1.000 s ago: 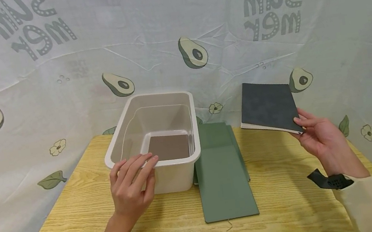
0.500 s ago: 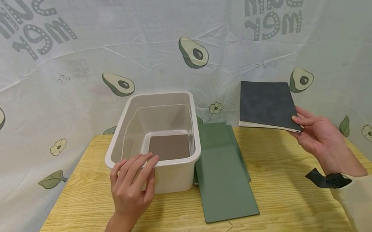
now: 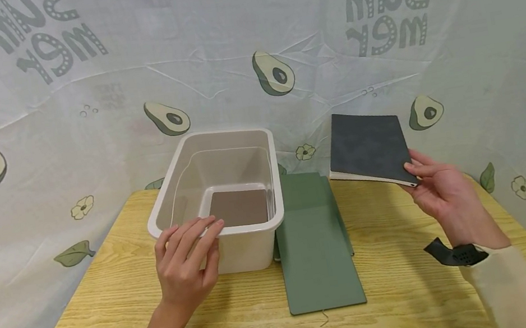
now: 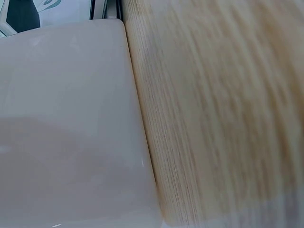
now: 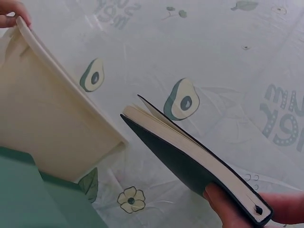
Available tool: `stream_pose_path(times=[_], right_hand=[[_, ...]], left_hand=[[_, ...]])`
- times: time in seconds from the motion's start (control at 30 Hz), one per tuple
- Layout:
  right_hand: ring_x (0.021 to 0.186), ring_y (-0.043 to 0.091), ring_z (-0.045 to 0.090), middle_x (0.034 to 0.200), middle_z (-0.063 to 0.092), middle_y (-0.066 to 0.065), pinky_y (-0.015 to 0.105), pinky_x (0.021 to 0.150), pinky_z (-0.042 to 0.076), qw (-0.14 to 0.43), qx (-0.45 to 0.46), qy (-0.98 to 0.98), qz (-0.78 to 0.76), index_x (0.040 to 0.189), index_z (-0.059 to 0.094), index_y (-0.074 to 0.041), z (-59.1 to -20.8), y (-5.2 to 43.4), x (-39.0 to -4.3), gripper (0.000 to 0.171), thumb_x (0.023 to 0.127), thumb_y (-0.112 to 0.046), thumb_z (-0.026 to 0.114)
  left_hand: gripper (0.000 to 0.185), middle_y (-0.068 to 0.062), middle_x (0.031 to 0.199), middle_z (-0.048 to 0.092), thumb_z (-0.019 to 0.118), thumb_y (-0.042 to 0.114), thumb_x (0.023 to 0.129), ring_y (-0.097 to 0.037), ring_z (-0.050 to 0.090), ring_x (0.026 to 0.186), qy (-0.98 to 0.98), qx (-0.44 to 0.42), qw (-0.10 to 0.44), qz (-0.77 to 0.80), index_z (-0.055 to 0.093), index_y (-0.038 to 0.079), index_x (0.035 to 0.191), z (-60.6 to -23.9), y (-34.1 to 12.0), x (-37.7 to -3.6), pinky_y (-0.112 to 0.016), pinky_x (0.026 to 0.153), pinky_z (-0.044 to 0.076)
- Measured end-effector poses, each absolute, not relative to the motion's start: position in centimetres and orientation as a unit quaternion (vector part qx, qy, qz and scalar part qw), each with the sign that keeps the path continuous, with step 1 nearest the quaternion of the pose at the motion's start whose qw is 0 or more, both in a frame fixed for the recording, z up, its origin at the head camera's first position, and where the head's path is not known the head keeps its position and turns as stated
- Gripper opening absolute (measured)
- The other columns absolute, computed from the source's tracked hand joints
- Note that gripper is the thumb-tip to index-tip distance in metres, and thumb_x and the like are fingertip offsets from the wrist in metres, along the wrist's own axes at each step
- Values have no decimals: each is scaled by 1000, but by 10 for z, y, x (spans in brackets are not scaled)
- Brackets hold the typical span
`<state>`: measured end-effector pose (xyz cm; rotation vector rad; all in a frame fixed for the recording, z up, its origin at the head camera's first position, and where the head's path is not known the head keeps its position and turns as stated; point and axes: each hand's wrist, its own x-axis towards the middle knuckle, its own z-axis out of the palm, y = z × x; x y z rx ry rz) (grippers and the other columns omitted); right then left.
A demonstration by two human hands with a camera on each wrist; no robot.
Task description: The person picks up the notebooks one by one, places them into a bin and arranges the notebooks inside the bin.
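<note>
My right hand (image 3: 438,194) pinches the near corner of a dark grey notebook (image 3: 368,148) and holds it in the air above the table's right side. The right wrist view shows the notebook (image 5: 190,156) edge-on, cream pages visible, a thumb under its corner. My left hand (image 3: 187,260) rests with straight fingers on the front rim of a beige plastic bin (image 3: 218,193), which fills the left wrist view (image 4: 66,128). A brown notebook (image 3: 239,207) lies flat on the bin's floor. Green notebooks (image 3: 313,236) lie on the table right of the bin.
The wooden table (image 3: 414,289) is enclosed by a white cloth backdrop (image 3: 224,39) printed with avocados. The green notebooks lie between the bin and my right hand. Bare wood shows in front of the bin and at the right.
My right hand has carried the dark grey notebook slightly left and up, toward the bin. The left hand has stayed on the bin's rim.
</note>
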<state>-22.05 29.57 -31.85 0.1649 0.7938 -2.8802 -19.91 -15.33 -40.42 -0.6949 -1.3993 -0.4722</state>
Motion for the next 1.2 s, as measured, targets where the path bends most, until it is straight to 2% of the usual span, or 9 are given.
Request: stream_pose_path(times=[0.2,0.33,0.4,0.47,0.8,0.87,1.0,1.1,1.2], right_hand=[[114,25,77,140,69,-1,40,101,60,81,45,282,-955,169,16,-28,-317,287,-223,85,103,16,46],[114,22,77,171,36,-12,37,104,58,88,40,300,-949,170,11,-30,-315,279,-224,86,105,14,45],[113,22,77,177,16,-16,36,105,58,89,37,308,-946,170,9,-31,-314,274,-224,87,105,14,45],[111,21,78,178,8,-17,36,104,58,88,35,315,-944,171,8,-31,-312,269,-224,87,106,13,44],[114,17,76,179,15,-12,35,99,60,85,42,339,-936,171,12,-28,-305,248,-226,84,105,12,46],[127,15,70,179,16,-12,34,101,60,87,41,347,-933,171,13,-27,-304,245,-225,83,106,11,47],[155,8,43,178,19,-11,32,101,59,90,40,362,-927,171,15,-27,-302,239,-225,80,107,8,46],[160,6,34,178,20,-10,32,100,60,91,39,370,-924,171,16,-26,-301,234,-226,78,107,7,46],[159,7,36,178,21,-9,31,99,60,92,38,376,-921,171,16,-25,-299,228,-226,78,107,7,46]], left_hand=[[24,-16,96,81,62,14,101,-36,72,89,-625,-311,684,-210,83,4,101,-404,-154,-199,-47,92,45],[23,-16,97,81,62,14,101,-36,72,89,-628,-312,682,-208,83,4,101,-404,-155,-199,-47,91,45],[23,-16,97,81,62,14,101,-36,72,88,-629,-311,682,-208,83,4,101,-404,-155,-200,-47,91,45],[23,-16,97,81,62,14,101,-36,72,89,-629,-311,682,-209,83,4,101,-404,-155,-200,-47,91,45],[23,-16,97,81,63,14,101,-36,73,88,-628,-311,682,-210,83,4,101,-404,-155,-200,-47,92,45],[23,-16,97,81,63,14,101,-36,73,88,-628,-311,682,-209,83,4,101,-404,-155,-200,-47,92,45],[23,-16,97,81,63,14,101,-36,73,89,-627,-311,683,-209,83,4,101,-404,-155,-200,-47,92,45],[23,-16,97,81,63,14,101,-35,73,89,-626,-311,684,-209,83,4,101,-403,-154,-199,-47,92,45],[23,-16,96,81,63,13,101,-35,73,89,-626,-310,684,-210,83,4,101,-403,-154,-199,-47,92,45]])
